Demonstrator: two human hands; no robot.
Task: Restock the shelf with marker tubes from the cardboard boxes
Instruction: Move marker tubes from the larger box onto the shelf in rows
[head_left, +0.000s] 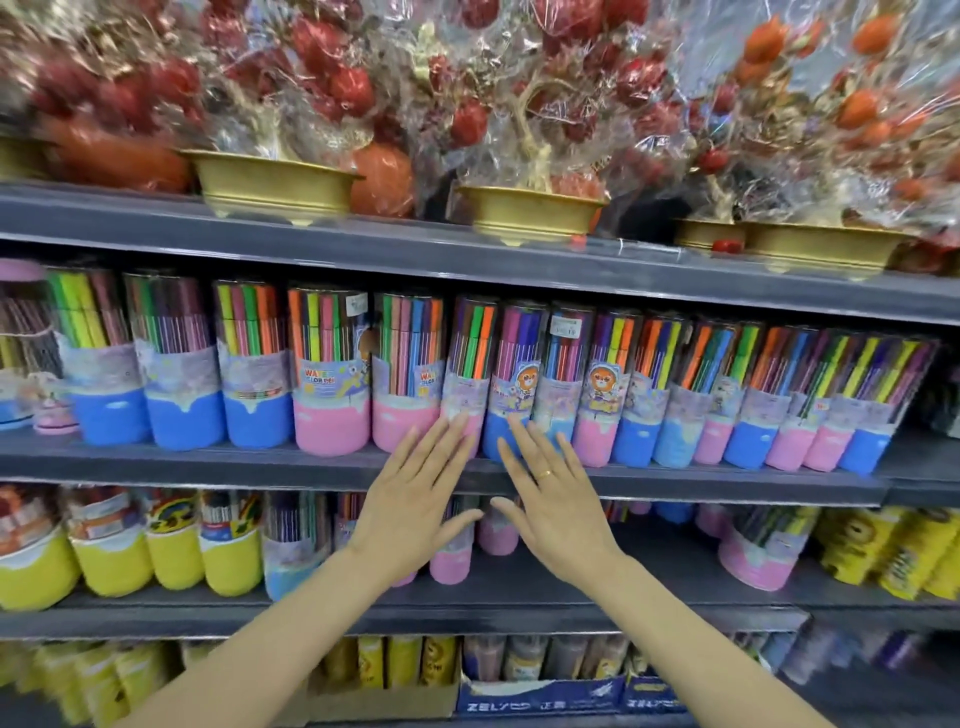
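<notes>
Fingers (457, 431) of our left hand (415, 499) are straight and spread, their tips touching the pink base of a marker tube (467, 364) in the middle shelf's row; they curl around nothing. Our right hand (558, 499), with a gold ring (544, 473) on one finger, is just as flat and open, and its fingertips touch the blue base of the neighbouring tube (514, 374) just to the right. Both palms face the shelf, thumbs pointing toward each other and apart.

We see the marker tubes standing in one long row along the front edge of the middle shelf (208, 465), clear cylinders packed with coloured pens, their bases alternating between blue and pink. Those on the left stand upright; those from our hands rightward lean over to the right, each against the next.

On the top shelf (156, 218) sit gold bowls (270, 187) holding red and orange ornamental fruit trees wrapped in clear film. On the lower shelf (519, 605) we see yellow-based tubes (119, 561) at the left, a few pink and blue ones behind our wrists, a lone pink-based tub (763, 551) further right, and yellow packs (893, 551) at the far right. At the bottom, blue cartons (540, 696) hold more cylinders, too blurred for us to identify.
</notes>
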